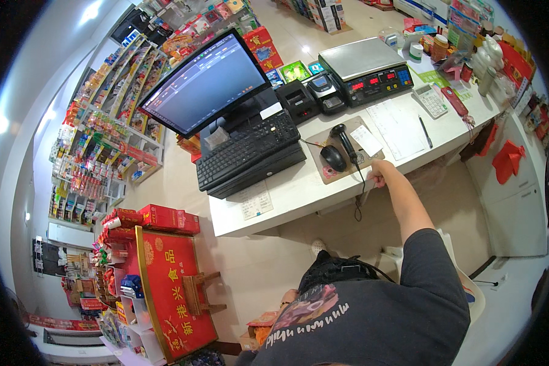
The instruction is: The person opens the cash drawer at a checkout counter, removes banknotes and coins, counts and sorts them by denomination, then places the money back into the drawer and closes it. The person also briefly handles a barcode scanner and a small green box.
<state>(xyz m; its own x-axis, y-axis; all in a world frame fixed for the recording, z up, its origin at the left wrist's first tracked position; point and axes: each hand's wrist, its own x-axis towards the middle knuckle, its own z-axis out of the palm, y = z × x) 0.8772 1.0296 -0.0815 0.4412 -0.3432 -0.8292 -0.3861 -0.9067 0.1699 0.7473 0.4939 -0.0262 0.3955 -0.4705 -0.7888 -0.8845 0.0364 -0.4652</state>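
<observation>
My right hand rests at the front edge of the white counter, its fingers curled, beside the cable of a black handheld barcode scanner; whether it holds anything is unclear. The scanner lies on a patterned mat between a black computer mouse and a small white paper slip. Low by my waist, my left hand shows only in part, its fingers hidden. A black keyboard lies in front of a monitor, left of the mouse.
Behind the mat stand a receipt printer, a card terminal and a digital scale. To the right lie written sheets, a pen, a calculator and a red case. A white chair stands beside me; a wooden stool is left.
</observation>
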